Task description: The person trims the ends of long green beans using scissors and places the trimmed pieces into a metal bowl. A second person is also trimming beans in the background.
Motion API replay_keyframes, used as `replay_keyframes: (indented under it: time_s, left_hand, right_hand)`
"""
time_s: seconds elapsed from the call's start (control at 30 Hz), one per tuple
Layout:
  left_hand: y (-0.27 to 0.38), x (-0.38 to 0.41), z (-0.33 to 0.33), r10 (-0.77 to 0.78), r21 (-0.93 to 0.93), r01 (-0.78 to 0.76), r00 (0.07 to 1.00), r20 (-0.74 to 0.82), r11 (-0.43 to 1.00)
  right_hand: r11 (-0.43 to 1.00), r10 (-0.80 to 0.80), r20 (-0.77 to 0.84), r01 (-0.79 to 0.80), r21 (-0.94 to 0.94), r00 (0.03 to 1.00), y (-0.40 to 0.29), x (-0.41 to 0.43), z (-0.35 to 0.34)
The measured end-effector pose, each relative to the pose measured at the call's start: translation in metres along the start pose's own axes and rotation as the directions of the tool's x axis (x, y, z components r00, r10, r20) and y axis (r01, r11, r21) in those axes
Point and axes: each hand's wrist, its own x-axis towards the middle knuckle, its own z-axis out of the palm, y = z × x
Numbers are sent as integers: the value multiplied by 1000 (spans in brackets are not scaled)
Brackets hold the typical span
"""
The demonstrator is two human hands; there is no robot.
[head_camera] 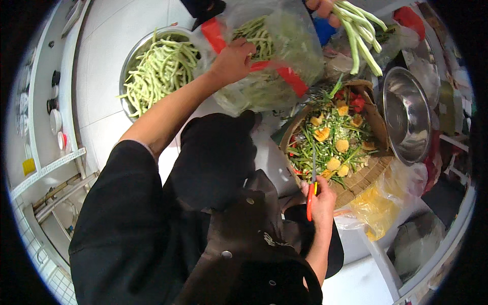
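My left hand (236, 58) reaches into the mouth of a clear plastic bag (263, 89) with red handles. Green beans (263, 44) lie inside, right by my fingertips; whether they pinch any is hidden. Scissors (313, 187) with red and yellow handles are in my right hand (323, 200), blades pointing away from me. Those blades lie over a cardboard box (352, 190) of vegetable trimmings (335, 141): green stems, white bits, yellow-orange pieces and red scraps. To the left, a steel basin (124, 82) is heaped with long green beans (162, 70).
At the upper right, another person's hand (324, 8) holds a bunch of green beans (360, 34). A shiny steel bowl (407, 114) leans on its side right of the box. A yellowish plastic bag (375, 209) lies below it. White shelving (57, 99) runs along the left.
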Motion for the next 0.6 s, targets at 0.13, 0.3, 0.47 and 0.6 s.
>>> replay_keyframes:
  time_s: [0.13,0.3,0.47,0.6]
  left_hand:
    - [-53,39,83,-1,317,-14,999,45,948]
    - [-94,99,131,-494,447,306,771,402,841]
    - [-163,95,171,-229,537,-3,903,363,843]
    - [-153,104,189,-305,468,105,876,375,877]
  right_hand:
    - [997,-52,4,52,-56,999,-12,-2,-7]
    - [998,25,23,-24,-55,999,-14,-9,-12]
    - [1000,-2,36,1,19,999,-21,-12,-14]
    - [996,-86,-19,87,32,996,-8,-17,-11]
